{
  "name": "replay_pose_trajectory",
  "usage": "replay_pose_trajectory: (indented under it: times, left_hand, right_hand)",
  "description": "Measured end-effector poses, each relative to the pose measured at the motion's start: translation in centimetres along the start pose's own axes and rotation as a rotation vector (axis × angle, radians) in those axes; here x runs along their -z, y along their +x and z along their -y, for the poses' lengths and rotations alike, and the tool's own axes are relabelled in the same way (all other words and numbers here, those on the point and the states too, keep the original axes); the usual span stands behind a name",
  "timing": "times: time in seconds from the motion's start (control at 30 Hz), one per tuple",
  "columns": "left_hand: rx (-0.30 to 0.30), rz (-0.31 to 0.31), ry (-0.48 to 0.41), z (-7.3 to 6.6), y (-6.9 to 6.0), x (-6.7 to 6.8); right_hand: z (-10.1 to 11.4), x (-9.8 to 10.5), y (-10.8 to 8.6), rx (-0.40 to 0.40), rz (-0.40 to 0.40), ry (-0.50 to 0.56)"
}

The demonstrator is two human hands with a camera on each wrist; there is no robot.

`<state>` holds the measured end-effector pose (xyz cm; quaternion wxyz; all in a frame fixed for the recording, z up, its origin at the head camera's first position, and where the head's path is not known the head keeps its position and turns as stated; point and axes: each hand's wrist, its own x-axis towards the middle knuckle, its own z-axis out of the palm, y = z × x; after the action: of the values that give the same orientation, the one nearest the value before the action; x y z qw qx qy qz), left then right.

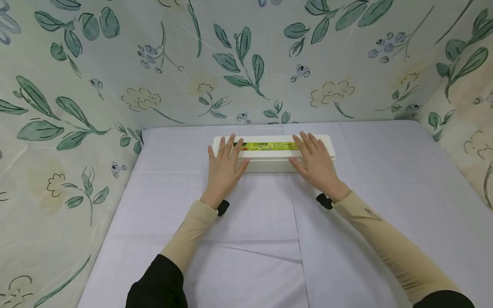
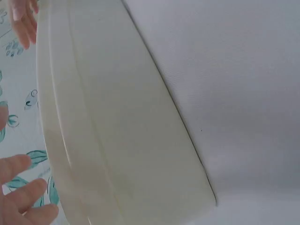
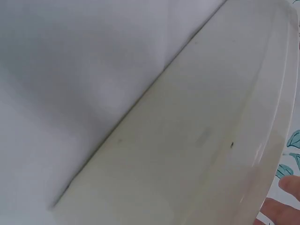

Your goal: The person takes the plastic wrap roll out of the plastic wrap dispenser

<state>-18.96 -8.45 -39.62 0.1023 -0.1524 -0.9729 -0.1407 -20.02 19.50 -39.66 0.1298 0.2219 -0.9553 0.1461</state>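
Note:
A long white plastic cling film box (image 1: 269, 166) lies crosswise on the table, with a yellow-green printed label (image 1: 269, 146) along its lid. My left hand (image 1: 224, 169) rests on the box's left part, fingers spread and fairly straight. On the right part lies my right hand (image 1: 316, 164), its fingers likewise extended over the lid. In the left wrist view the smooth front wall of the box (image 2: 126, 117) fills the middle, with left fingertips (image 2: 26, 194) beyond its top edge. The right wrist view shows the same wall (image 3: 178, 136) and some right fingertips (image 3: 281, 211). The box's inside is hidden.
A white cloth (image 1: 254, 265) with creases covers the table. Behind and at both sides hangs a leaf-and-flower patterned curtain (image 1: 173, 85), meeting the table's far edge close behind the box. Each wrist wears a black strap-on device (image 1: 324, 201).

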Motion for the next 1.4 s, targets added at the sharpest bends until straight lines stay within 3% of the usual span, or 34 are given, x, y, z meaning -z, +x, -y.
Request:
replay_pose_trajectory:
  times: [0.13, 0.27, 0.37, 0.43, 0.67, 0.8, 0.93, 1.03, 1.4]
  left_hand:
    - [-0.055, -0.079, -0.21, 1.2, -0.3, 0.6]
    - [-0.095, -0.209, -0.474, 2.6, -0.3, 0.8]
    - [-0.09, -0.304, -0.651, 3.6, -0.2, 1.0]
    - [-0.057, -0.331, -0.748, 4.2, -0.3, 1.1]
    - [0.104, -0.186, -1.186, 6.6, -0.5, 1.6]
    - [0.168, -0.134, -1.356, 7.5, -0.5, 1.4]
    - [0.195, -0.107, -1.44, 8.2, -0.4, 0.7]
    - [0.201, -0.072, -1.454, 8.7, -0.4, 0.2]
    - [0.252, 0.163, -1.237, 9.9, 0.0, -1.6]
  right_hand:
    - [-0.4, 0.6, 0.4, 0.01, 0.001, 0.062]
    - [-0.6, 1.3, 0.9, 0.033, -0.006, 0.118]
    - [-0.7, 1.7, 1.3, 0.058, 0.0, 0.163]
    - [-0.8, 1.9, 1.6, 0.085, 0.005, 0.185]
    - [-0.8, 2.4, 2.5, 0.167, 0.043, 0.234]
    - [-0.8, 2.3, 2.9, 0.204, 0.077, 0.243]
    - [-0.8, 2.1, 3.3, 0.248, 0.09, 0.251]
    - [-0.8, 2.0, 3.7, 0.276, 0.099, 0.254]
    - [-0.1, 2.0, 4.2, 0.327, 0.18, 0.235]
